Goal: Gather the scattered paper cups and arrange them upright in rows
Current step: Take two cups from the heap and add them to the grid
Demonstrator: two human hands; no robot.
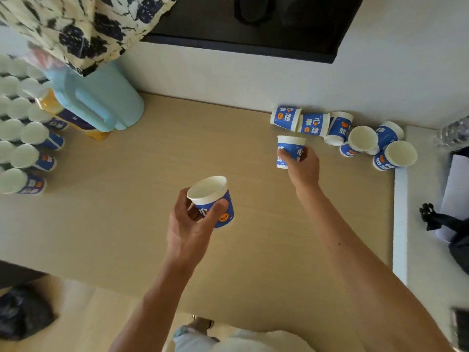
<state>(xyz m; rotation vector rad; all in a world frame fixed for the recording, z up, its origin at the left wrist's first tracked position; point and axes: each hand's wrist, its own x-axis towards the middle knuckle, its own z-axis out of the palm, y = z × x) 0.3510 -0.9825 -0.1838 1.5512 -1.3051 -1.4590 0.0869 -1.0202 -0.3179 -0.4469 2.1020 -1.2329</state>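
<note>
My left hand point(189, 224) grips a blue-and-white paper cup point(215, 199) above the middle of the wooden table point(142, 199), its mouth facing up. My right hand point(303, 165) holds a second cup point(290, 146) by its side at the far right of the table. Behind it several more cups point(340, 128) lie scattered and tipped along the wall; two of them point(399, 153) show their open mouths. At the left edge, several cups point(25, 156) stand upright in rows.
A light blue jug point(101, 102) and an orange bottle point(53, 105) stand at the back left beside the rows. Patterned cloth point(83, 26) hangs above them. A white ledge point(401, 224) with a black bag point(456, 240) borders the table on the right.
</note>
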